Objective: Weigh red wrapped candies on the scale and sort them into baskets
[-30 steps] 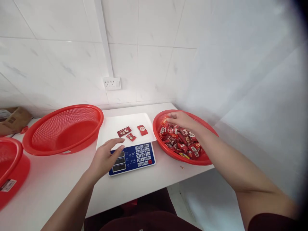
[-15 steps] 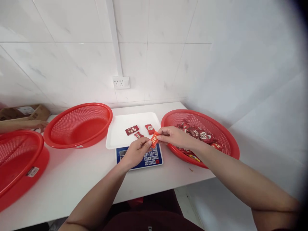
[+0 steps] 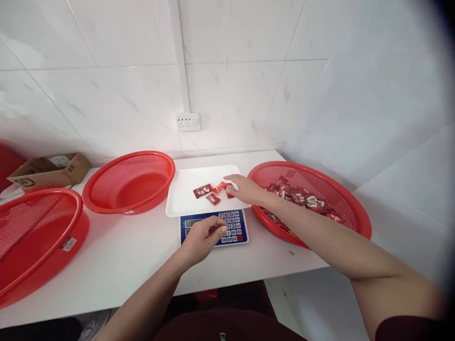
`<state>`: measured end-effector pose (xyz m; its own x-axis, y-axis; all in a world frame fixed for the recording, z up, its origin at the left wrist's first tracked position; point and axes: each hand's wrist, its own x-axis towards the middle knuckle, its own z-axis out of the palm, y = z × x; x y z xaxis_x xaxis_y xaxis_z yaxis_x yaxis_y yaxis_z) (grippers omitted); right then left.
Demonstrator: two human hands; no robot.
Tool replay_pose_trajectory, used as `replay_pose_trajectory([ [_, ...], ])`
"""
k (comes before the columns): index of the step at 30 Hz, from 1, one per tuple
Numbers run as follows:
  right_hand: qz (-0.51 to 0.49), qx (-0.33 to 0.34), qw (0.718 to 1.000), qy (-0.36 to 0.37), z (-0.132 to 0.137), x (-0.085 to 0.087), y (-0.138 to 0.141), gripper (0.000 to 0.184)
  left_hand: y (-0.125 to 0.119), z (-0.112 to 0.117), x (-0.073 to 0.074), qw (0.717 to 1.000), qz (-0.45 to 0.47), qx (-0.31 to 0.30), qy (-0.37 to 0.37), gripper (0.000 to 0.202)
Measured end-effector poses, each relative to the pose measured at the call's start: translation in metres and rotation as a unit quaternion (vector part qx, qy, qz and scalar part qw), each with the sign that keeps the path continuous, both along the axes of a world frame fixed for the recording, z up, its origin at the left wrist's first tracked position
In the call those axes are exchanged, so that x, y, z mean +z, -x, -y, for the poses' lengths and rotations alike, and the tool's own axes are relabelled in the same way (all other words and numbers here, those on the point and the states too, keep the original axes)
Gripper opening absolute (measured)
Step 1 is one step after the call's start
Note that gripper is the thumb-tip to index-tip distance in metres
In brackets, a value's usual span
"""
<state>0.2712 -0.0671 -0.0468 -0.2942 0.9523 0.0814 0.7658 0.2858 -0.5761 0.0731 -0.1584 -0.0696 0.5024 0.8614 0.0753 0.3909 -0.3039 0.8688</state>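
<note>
Right hand (image 3: 243,188) above the shallow white rectangular tray (image 3: 185,203), left hand (image 3: 204,237) above the flat blue keypad panel (image 3: 232,227)

Four small packets lie grouped on the tray, in its middle and toward its right: a dark red rectangular wrapped packet (image 3: 202,191) at the left; a small red wrapped packet (image 3: 213,199) nearest the panel; a narrow orange-red wrapped packet (image 3: 220,187) slanting beyond it; a red square-looking packet (image 3: 230,192) at the right, partly hidden by the right hand; that hand reaches in from the right, thumb and forefinger apart, the thumb over the red square-looking packet; whether it touches cannot be told.

The left hand hangs over the panel at the tray's near side; its fingers are curled, thumb tip and forefinger tip close, with a slim gap between them.

Just right of the tray, a round red plastic mesh basket (image 3: 341,203) holds a heap of red wrapped packets (image 3: 298,196); left of the tray stands a second red plastic mesh basket (image 3: 130,187); a third red plastic basket (image 3: 39,251) is nearer and farther left; beyond that one sits an open brown cardboard box (image 3: 74,171); the white flat-topped table (image 3: 142,260) bears them all.
</note>
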Motion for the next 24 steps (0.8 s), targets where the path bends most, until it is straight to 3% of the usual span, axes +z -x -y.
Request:
replay_pose_trajectory([
  [3,0.111,0.057,0.992,-0.020,0.006,-0.002,0.011,0.044,0.008,-0.003,-0.001,0.998,-0.040,0.027,-0.051,0.020],
  [7,0.191,0.031,0.981,0.013,0.011,0.001,0.018,0.050,0.021,-0.024,-0.002,0.971,-0.140,0.083,-0.175,0.022],
  [10,0.207,0.033,0.977,0.039,0.007,0.003,0.016,0.053,0.028,-0.047,-0.001,0.950,-0.201,0.073,-0.228,0.032],
  [13,0.217,0.053,0.974,0.031,-0.002,-0.001,0.014,0.056,0.028,-0.068,-0.001,0.944,-0.228,0.002,-0.240,0.043],
  [17,0.217,0.088,0.972,-0.018,-0.017,-0.012,0.018,0.052,0.020,-0.086,-0.004,0.937,-0.242,-0.074,-0.242,0.037],
  [24,0.206,0.064,0.976,-0.027,-0.037,-0.019,0.029,0.046,0.025,-0.105,-0.005,0.935,-0.279,-0.005,-0.218,0.035],
])
